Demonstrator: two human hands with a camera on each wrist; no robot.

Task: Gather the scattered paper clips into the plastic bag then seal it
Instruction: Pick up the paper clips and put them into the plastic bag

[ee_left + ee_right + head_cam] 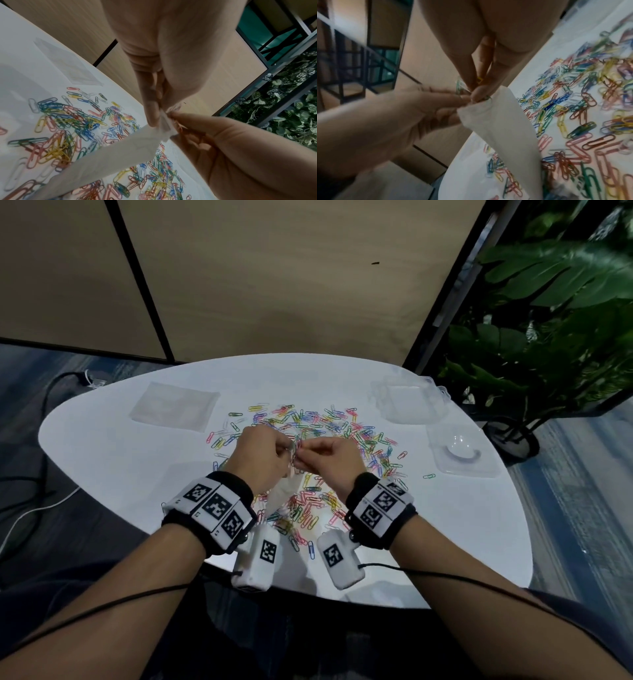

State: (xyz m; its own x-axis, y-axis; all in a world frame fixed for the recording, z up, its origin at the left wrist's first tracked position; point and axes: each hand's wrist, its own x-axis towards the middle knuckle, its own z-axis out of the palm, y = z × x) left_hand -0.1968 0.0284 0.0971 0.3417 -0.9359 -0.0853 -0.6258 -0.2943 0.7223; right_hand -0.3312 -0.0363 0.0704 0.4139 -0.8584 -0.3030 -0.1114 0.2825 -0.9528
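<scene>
Colourful paper clips lie scattered over the middle of the white table, with more near the front edge. My left hand pinches the top edge of a small clear plastic bag, which hangs limp above the clips. In the left wrist view, the left hand grips the bag at its mouth. My right hand meets it there. The right wrist view shows the right hand pinching a few clips at the bag's mouth.
A flat stack of clear bags lies at the back left. A clear plastic box and a clear lid sit at the back right. A leafy plant stands beyond the right edge; cables lie on the floor to the left.
</scene>
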